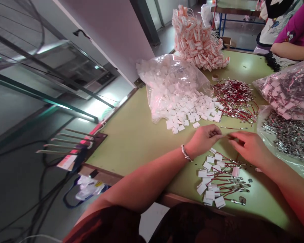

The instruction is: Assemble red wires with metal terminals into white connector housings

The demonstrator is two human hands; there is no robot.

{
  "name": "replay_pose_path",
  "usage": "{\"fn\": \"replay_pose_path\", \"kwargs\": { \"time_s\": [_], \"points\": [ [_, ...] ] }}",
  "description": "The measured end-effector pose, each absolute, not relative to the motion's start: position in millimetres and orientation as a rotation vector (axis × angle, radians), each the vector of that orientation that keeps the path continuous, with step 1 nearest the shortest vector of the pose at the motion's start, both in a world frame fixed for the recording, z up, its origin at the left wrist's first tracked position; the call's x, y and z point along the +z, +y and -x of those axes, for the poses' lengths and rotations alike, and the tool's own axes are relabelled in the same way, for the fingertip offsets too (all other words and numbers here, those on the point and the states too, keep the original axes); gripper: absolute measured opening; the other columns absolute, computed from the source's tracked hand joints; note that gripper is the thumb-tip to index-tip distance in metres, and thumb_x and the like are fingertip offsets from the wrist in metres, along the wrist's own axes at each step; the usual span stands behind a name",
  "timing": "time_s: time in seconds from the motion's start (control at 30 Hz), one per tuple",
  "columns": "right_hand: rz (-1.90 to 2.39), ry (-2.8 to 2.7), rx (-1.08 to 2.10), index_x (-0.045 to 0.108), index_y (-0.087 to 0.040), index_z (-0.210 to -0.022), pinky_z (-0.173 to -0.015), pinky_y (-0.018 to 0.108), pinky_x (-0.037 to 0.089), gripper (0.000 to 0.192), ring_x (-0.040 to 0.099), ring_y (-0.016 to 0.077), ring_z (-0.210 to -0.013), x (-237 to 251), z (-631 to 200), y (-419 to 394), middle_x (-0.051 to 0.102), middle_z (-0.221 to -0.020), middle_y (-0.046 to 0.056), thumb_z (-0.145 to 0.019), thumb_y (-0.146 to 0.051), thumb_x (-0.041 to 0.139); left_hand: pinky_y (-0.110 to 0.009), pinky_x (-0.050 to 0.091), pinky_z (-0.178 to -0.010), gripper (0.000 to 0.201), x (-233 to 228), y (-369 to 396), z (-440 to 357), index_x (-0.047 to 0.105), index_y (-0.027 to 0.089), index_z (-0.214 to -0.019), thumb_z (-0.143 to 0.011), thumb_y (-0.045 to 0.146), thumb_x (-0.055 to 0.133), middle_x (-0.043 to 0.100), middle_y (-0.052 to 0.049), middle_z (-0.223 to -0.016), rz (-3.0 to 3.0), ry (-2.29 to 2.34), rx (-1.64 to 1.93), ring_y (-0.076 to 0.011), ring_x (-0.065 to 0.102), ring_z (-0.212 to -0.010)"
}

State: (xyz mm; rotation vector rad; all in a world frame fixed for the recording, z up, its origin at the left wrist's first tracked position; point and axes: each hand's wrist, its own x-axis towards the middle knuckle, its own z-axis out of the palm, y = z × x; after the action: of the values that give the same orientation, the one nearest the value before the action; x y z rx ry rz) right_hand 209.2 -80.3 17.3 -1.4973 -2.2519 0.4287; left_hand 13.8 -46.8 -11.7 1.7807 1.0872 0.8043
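Note:
My left hand (204, 137), bracelet at its wrist, is closed in a pinch over the green table. Opposite it, my right hand (250, 146) also pinches, its fingertips almost meeting the left ones. Whatever lies between the fingertips is too small to make out. Just beyond them lies a single red wire (234, 128) with metal ends. Nearer my body several white connector housings (209, 195) with red wires attached lie in a rough row. Past my left hand spreads a heap of loose white housings (190, 111), and beyond my right hand a pile of red wires (233, 92).
A clear bag (172, 74) of white pieces backs the heap. Behind it rises a stack of orange-and-white parts (192, 40). At right are a bag of housings (288, 91) and small metal parts (288, 135) on plastic. Metal prongs (66, 143) jut from the left edge. Another person's arm (294, 50) rests far right.

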Motion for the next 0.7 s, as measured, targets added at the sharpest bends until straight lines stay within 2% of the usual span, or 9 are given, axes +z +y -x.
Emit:
{"fn": "replay_pose_path", "kwargs": {
  "time_s": [0.1, 0.2, 0.23, 0.3, 0.37, 0.43, 0.53, 0.7],
  "points": [
    [1.540, -2.359, 0.453, 0.072, -0.022, -0.092, -0.064, 0.030, 0.047, 0.024, 0.065, 0.0179, -0.071, 12.8, -213.0, -77.1, 0.072, -0.083, 0.004, -0.088, -0.025, 0.048, -0.023, 0.048, -0.062, 0.011, -4.3, -47.5, -9.9, 0.061, 0.015, -0.089, -0.083, 0.025, 0.059, 0.064, -0.002, -0.077, -1.943, 1.030, 0.779, -0.0111, 0.056, -0.066],
    [1.590, -2.225, 0.377, 0.071, -0.022, -0.089, -0.062, 0.029, 0.045, 0.023, 0.063, 0.0167, -0.067, 14.5, -215.8, -75.1, 0.071, -0.079, 0.003, -0.087, -0.028, 0.049, -0.031, 0.050, -0.072, 0.043, 12.0, -39.2, 9.4, 0.055, 0.013, -0.114, -0.081, 0.041, 0.064, 0.064, -0.010, -0.096, -2.224, 1.338, 0.759, -0.0182, 0.059, -0.080],
    [1.595, -2.186, 0.370, 0.070, -0.021, -0.086, -0.060, 0.028, 0.045, 0.022, 0.061, 0.0160, -0.064, 16.0, -216.4, -74.4, 0.070, -0.076, 0.002, -0.086, -0.028, 0.050, -0.034, 0.049, -0.075, 0.042, 17.2, -35.4, 17.0, 0.056, 0.012, -0.113, -0.084, 0.042, 0.060, 0.063, -0.011, -0.097, -2.254, 1.550, 0.728, -0.0207, 0.059, -0.084],
    [1.592, -2.161, 0.393, 0.069, -0.021, -0.082, -0.058, 0.028, 0.043, 0.021, 0.059, 0.0151, -0.060, 18.3, -216.4, -73.4, 0.068, -0.071, 0.002, -0.085, -0.029, 0.051, -0.036, 0.049, -0.074, 0.032, 23.8, -28.3, 29.3, 0.061, 0.012, -0.099, -0.088, 0.041, 0.055, 0.063, -0.012, -0.092, -2.251, 1.835, 0.445, -0.0232, 0.060, -0.084],
    [1.580, -2.165, 0.446, 0.069, -0.022, -0.080, -0.059, 0.028, 0.043, 0.021, 0.058, 0.0148, -0.062, 18.8, -215.3, -73.0, 0.068, -0.071, 0.002, -0.085, -0.030, 0.050, -0.036, 0.048, -0.073, 0.026, 24.3, -23.8, 34.5, 0.064, 0.013, -0.091, -0.088, 0.037, 0.054, 0.062, -0.012, -0.091, -2.255, 1.915, 0.140, -0.0247, 0.061, -0.083],
    [1.583, -2.157, 0.500, 0.069, -0.022, -0.079, -0.060, 0.028, 0.043, 0.021, 0.058, 0.0146, -0.063, 17.1, -214.4, -73.0, 0.068, -0.072, 0.002, -0.086, -0.030, 0.050, -0.035, 0.048, -0.075, 0.021, 20.0, -22.3, 33.1, 0.066, 0.013, -0.091, -0.088, 0.030, 0.053, 0.061, -0.012, -0.094, -2.305, 1.854, 0.008, -0.0249, 0.062, -0.085],
    [1.619, -2.101, 0.600, 0.067, -0.022, -0.075, -0.059, 0.028, 0.040, 0.022, 0.054, 0.0130, -0.059, 12.7, -214.9, -73.0, 0.066, -0.068, 0.001, -0.086, -0.032, 0.051, -0.034, 0.049, -0.080, 0.019, 10.3, -22.7, 26.9, 0.067, 0.014, -0.096, -0.088, 0.020, 0.051, 0.060, -0.012, -0.099, -2.372, 1.739, 0.097, -0.0243, 0.062, -0.090],
    [1.651, -1.965, 0.881, 0.063, -0.020, -0.071, -0.054, 0.026, 0.037, 0.023, 0.047, 0.0109, -0.055, 8.3, -217.4, -71.5, 0.058, -0.061, -0.002, -0.084, -0.035, 0.052, -0.037, 0.050, -0.084, 0.021, -1.8, -20.8, 24.9, 0.067, 0.014, -0.100, -0.084, 0.015, 0.053, 0.061, -0.011, -0.098, -2.362, 1.596, 0.318, -0.0247, 0.061, -0.092]
  ]
}}
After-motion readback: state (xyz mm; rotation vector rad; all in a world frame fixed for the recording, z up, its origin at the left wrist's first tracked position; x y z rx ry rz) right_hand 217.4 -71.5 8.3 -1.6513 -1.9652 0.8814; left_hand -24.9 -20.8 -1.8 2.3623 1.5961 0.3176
